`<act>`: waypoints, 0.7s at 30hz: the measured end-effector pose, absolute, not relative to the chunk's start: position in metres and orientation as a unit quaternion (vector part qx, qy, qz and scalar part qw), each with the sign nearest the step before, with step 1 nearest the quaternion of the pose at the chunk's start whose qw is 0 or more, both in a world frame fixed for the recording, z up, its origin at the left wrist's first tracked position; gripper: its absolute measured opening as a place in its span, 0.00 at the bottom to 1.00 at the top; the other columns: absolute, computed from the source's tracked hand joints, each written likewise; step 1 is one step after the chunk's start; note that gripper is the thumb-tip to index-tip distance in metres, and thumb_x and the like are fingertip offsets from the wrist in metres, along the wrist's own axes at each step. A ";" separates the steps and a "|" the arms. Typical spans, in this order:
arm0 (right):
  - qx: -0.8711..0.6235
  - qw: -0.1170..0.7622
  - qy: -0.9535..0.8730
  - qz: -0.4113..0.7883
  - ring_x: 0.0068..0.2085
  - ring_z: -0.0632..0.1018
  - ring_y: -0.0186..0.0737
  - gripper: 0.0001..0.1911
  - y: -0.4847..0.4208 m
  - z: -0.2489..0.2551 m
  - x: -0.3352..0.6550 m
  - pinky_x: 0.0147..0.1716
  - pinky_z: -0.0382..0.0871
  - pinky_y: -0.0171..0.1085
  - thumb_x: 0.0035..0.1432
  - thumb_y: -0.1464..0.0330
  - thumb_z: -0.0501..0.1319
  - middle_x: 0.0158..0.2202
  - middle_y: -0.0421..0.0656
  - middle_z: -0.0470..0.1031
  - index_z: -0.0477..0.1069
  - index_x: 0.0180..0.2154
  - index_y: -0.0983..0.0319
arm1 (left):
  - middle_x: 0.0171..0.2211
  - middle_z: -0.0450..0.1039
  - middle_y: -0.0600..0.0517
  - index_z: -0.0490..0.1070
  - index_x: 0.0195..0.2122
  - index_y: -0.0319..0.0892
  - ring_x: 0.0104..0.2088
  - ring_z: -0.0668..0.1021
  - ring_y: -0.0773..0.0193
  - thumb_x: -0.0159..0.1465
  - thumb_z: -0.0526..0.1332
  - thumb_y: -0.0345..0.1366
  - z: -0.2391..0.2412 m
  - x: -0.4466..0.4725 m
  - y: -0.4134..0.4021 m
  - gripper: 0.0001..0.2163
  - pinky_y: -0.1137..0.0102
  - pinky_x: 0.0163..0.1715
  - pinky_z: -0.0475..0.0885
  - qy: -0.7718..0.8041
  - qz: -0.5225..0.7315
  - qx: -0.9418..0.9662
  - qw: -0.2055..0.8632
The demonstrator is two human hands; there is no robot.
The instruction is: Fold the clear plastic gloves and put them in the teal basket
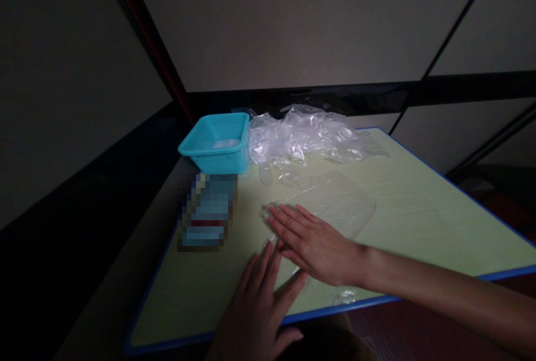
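Observation:
A thin sheet of clear plastic film lies spread on the table; whether it is a bag or a single layer I cannot tell. My right hand rests flat on its near left part, fingers stretched out to the left. Close by, at the table's front edge, is my left hand, palm down with its fingers apart. Its fingertips reach the right hand's thumb side, near the film's edge. Neither hand grips anything. Under the right wrist, a crumpled bit of the film shows at the front edge.
A pile of crumpled clear plastic sits along the back of the table. Left of it stands a turquoise basin with something pale inside. A pixelated flat object lies in front of the basin. Wall panels rise behind the table.

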State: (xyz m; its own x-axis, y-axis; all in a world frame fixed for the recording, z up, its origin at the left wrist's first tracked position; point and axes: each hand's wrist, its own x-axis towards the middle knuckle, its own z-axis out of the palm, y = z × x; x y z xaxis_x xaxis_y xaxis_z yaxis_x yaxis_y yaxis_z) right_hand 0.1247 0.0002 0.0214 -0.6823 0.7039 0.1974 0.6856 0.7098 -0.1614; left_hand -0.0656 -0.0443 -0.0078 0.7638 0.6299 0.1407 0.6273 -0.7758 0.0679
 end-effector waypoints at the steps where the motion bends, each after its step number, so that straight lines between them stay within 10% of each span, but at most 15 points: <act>1: -0.385 0.123 -0.914 0.030 0.63 0.46 0.46 0.28 -0.001 0.018 0.122 0.60 0.45 0.47 0.64 0.63 0.45 0.63 0.52 0.45 0.45 0.62 0.69 | 0.62 0.48 0.44 0.55 0.58 0.55 0.60 0.54 0.43 0.52 0.67 0.41 -0.007 -0.065 -0.044 0.34 0.51 0.51 0.61 0.333 0.082 0.939 0.016; 21: -0.537 0.087 -0.839 -0.013 0.62 0.51 0.47 0.32 0.021 -0.007 0.188 0.58 0.50 0.48 0.63 0.55 0.42 0.62 0.53 0.47 0.45 0.62 0.68 | 0.65 0.32 0.45 0.49 0.60 0.56 0.60 0.53 0.38 0.46 0.70 0.38 -0.009 -0.073 -0.041 0.42 0.48 0.49 0.63 0.330 0.089 0.938 0.050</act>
